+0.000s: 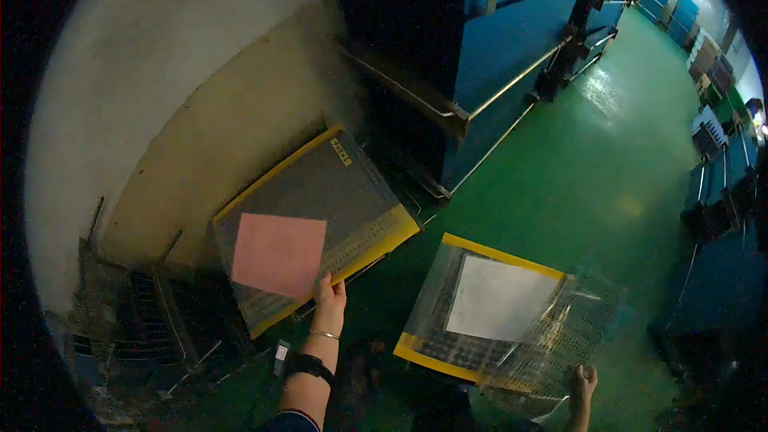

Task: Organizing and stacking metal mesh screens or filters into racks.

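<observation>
Left hand [330,296] clamped on grey tray [312,182], pink sheet [280,254] atop; right hand [583,385], clear film [590,309]

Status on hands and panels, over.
Left hand gripping yellow edge of grey panel, pink sheet on top. Right hand gripping translucent sheet. It overlaps second panel bearing white sheet.
</observation>
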A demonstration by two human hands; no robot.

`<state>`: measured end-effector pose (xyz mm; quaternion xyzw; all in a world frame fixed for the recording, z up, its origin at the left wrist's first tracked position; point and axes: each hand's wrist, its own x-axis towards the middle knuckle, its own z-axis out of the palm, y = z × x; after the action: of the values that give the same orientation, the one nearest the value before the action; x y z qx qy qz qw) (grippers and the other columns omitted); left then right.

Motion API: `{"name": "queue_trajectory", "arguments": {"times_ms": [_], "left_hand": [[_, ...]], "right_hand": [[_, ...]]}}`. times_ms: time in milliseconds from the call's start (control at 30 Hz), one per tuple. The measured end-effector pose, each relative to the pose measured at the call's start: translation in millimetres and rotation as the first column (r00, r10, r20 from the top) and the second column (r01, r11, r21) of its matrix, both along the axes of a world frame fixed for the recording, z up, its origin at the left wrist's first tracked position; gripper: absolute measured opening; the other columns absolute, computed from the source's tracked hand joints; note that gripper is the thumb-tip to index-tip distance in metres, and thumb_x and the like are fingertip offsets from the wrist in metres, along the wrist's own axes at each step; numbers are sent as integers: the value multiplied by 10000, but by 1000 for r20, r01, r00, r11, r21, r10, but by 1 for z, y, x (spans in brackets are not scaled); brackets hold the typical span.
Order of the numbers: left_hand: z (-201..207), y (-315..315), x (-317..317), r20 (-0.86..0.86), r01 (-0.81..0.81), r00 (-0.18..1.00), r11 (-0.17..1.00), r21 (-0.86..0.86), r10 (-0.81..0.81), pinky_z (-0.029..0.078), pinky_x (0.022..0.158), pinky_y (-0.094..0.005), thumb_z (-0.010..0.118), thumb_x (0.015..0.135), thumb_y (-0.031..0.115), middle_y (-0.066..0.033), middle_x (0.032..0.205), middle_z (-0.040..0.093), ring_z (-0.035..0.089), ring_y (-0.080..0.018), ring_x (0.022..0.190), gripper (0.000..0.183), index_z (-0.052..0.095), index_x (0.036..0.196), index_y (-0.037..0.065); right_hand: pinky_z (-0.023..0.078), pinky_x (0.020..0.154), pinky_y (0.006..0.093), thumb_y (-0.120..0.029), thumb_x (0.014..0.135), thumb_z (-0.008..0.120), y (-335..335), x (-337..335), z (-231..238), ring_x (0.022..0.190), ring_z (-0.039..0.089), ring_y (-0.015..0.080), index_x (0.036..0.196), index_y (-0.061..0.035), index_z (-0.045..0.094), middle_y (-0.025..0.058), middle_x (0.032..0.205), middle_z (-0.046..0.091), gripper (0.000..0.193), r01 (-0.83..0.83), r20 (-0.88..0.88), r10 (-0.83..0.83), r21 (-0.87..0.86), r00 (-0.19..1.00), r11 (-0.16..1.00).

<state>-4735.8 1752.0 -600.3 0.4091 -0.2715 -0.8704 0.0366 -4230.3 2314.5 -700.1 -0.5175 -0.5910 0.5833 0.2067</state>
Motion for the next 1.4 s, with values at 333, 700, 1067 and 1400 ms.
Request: {"name": "queue_trajectory", "arguments": {"times_ms": [333, 700, 1067, 1400], "left_hand": [[9, -91, 112, 521, 693, 720, 422, -585, -459, 475, 709, -303, 633, 732, 90, -93, 1103, 472, 514, -201, 919, 542, 357, 1197, 55], [56, -167, -24, 191, 221, 975, 405, -887, -113, 406, 814, -317, 596, 778, 109, -114, 1055, 497, 497, -214, 929, 528, 337, 1225, -1], [190, -42, 137, 663, 164, -286, -718, -677, -691, 242, 991, -434, 802, 458, 485, -216, 1381, 93, 191, -361, 1255, 1246, 11, 1370, 180], [151, -131, 94, 269, 346, 315, -154, -926, -910, 422, 874, -315, 657, 744, 129, -160, 1121, 536, 523, -263, 1039, 472, 483, 1178, 65]], "right_hand": [[443, 495, 275, -19, 773, 563, -141, -81, 183, 515, 487, 115, 781, -48, 496, 34, 641, 512, 73, -122, 104, 124, -22, 987, 992], [440, 457, 291, -80, 798, 589, -266, -178, 283, 520, 522, 147, 829, -49, 473, 67, 701, 578, 124, -1, 93, 14, -131, 996, 991], [401, 494, 241, -105, 801, 594, -340, -240, 241, 558, 492, 103, 887, -55, 508, 23, 671, 540, 131, -286, 3, 289, -139, 957, 948], [377, 458, 228, -84, 810, 587, -389, -386, 316, 590, 483, 76, 787, -79, 508, -4, 691, 527, 82, -465, -289, 386, -287, 876, 838]]}}
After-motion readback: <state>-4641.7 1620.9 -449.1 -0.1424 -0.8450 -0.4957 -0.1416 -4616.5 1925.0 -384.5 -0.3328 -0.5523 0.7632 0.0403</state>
